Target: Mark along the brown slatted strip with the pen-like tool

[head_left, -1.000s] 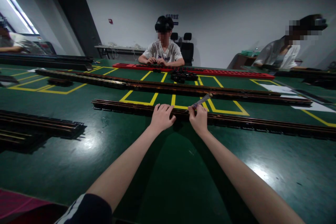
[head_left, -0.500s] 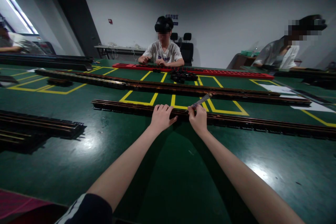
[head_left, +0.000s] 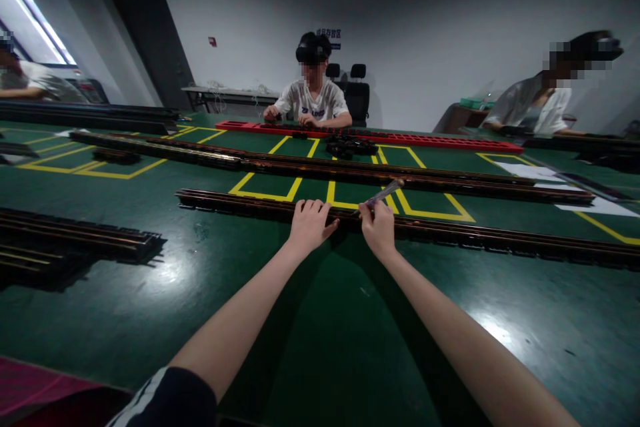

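A long dark rail (head_left: 480,236) with thin coppery lines lies crosswise on the green table in front of me. My left hand (head_left: 311,225) is closed over it, fingers draped across the top and thumb stretched toward the right along the near side. Just to the right, my right hand (head_left: 379,230) pinches a slim, pen-like tool (head_left: 386,193) with a translucent shaft. Its thick end points up and to the right, while its thin lower end meets the rail between my hands. The exact tip is too small to make out.
Behind lies another long dark rail (head_left: 310,166), then a red slotted tray (head_left: 450,141) and a heap of black parts (head_left: 350,144). More dark rails (head_left: 75,232) are at left. White papers (head_left: 595,205) lie at right. A co-worker (head_left: 316,97) sits opposite; others sit at both sides.
Almost nothing differs. The view has shifted very slightly; both hands keep their places on the rail, and the tool stays in my right hand at nearly the same tilt.
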Available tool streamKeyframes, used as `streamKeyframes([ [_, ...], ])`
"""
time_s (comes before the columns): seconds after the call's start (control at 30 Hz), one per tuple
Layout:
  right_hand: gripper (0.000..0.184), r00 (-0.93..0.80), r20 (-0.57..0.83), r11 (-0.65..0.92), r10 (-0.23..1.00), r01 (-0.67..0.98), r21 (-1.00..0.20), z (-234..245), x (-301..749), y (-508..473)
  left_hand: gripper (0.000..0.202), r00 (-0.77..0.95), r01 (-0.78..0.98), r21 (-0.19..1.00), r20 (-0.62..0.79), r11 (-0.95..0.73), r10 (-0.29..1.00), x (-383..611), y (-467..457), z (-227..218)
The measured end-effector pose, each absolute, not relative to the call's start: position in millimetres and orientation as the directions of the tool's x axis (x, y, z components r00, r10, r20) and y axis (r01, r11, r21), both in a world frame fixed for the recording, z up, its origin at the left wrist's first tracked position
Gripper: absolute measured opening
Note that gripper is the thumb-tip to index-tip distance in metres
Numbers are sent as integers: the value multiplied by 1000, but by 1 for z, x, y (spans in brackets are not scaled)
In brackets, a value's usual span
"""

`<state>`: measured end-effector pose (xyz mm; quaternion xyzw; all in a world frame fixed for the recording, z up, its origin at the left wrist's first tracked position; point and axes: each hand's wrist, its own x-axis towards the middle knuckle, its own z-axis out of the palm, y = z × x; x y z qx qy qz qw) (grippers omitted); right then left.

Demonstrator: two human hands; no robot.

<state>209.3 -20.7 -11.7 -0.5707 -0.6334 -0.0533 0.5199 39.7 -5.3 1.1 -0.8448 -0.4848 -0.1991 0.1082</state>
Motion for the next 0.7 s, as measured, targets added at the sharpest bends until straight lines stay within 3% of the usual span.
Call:
streamKeyframes([
  [0.7, 28, 196, 736, 345, 648, 787, -512, -9, 208, -21, 35, 456, 849, 19, 477, -527, 751, 41, -7, 1],
])
